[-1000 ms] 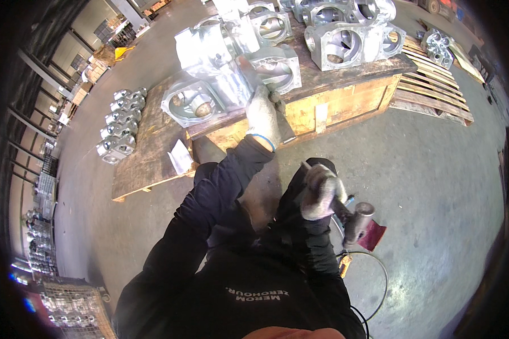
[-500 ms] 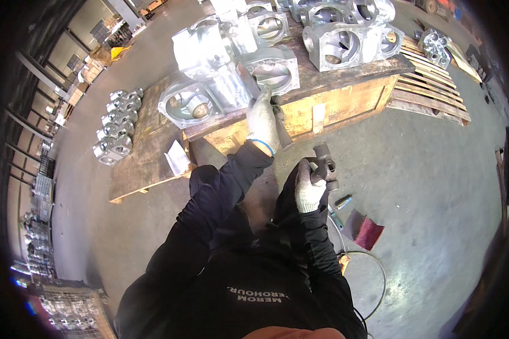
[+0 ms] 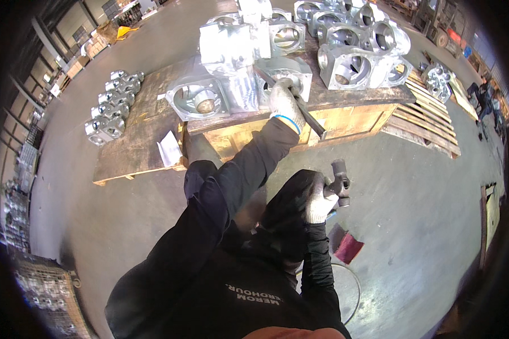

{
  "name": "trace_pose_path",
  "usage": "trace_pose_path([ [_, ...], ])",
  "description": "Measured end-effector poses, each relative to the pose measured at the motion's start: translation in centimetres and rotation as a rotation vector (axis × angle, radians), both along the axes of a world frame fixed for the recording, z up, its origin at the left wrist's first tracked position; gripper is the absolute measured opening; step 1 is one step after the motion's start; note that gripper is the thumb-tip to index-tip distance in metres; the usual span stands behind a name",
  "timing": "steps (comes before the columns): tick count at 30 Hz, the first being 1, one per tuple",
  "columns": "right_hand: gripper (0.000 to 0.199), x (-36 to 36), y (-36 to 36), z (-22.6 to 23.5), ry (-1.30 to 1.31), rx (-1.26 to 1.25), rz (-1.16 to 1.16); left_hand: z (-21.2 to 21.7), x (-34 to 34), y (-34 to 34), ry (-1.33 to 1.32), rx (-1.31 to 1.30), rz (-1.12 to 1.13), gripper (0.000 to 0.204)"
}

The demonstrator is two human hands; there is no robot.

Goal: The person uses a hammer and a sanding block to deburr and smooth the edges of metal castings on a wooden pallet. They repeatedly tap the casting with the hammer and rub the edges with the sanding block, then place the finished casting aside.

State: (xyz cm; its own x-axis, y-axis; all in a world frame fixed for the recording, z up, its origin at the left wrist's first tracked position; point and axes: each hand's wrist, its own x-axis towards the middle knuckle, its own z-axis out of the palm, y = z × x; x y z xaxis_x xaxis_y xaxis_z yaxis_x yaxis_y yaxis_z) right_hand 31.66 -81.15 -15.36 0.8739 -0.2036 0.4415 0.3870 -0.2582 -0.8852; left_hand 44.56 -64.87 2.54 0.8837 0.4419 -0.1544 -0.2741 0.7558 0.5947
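Observation:
My gloved left hand (image 3: 285,103) is closed around a dark flat metal bar like a chisel (image 3: 315,126). The bar slants from lower right to upper left, its far end overlapping a silvery metal casting (image 3: 298,66) with a round bore; whether it touches cannot be told. In my gloved right hand (image 3: 320,204), held low by my knee, is a hammer (image 3: 340,179) with a dark cylindrical head. Another casting (image 3: 178,101) stands left of my left hand, at the front edge of the wooden crate (image 3: 356,121).
More castings (image 3: 348,70) crowd the crate top. A lower wooden platform (image 3: 141,133) at left bears a row of castings (image 3: 104,121) and a folded white sheet (image 3: 168,150). Slatted pallets (image 3: 424,127) lie at right. A dark red angled piece (image 3: 348,248) and a hose (image 3: 356,288) are on the floor.
My left hand has shifted right with the bar, which now lies across the front of the casting. My right hand and the hammer have moved slightly right and down. The whole view has turned somewhat.

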Motion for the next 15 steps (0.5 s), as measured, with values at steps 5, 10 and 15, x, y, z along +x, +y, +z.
trace_pose_path([
  [5,0.030,-0.2,-0.6,4.2,0.280,0.391,0.062,-0.4,0.4,0.0,0.047,0.003,0.098,0.012],
  [10,0.037,-0.1,-1.0,5.9,0.257,0.488,0.135,-1.5,2.0,-0.3,0.014,0.018,0.182,0.013],
  [15,0.040,-1.1,-3.7,8.4,0.234,0.500,0.143,-2.2,3.5,-0.3,-0.005,0.022,0.244,0.017],
])
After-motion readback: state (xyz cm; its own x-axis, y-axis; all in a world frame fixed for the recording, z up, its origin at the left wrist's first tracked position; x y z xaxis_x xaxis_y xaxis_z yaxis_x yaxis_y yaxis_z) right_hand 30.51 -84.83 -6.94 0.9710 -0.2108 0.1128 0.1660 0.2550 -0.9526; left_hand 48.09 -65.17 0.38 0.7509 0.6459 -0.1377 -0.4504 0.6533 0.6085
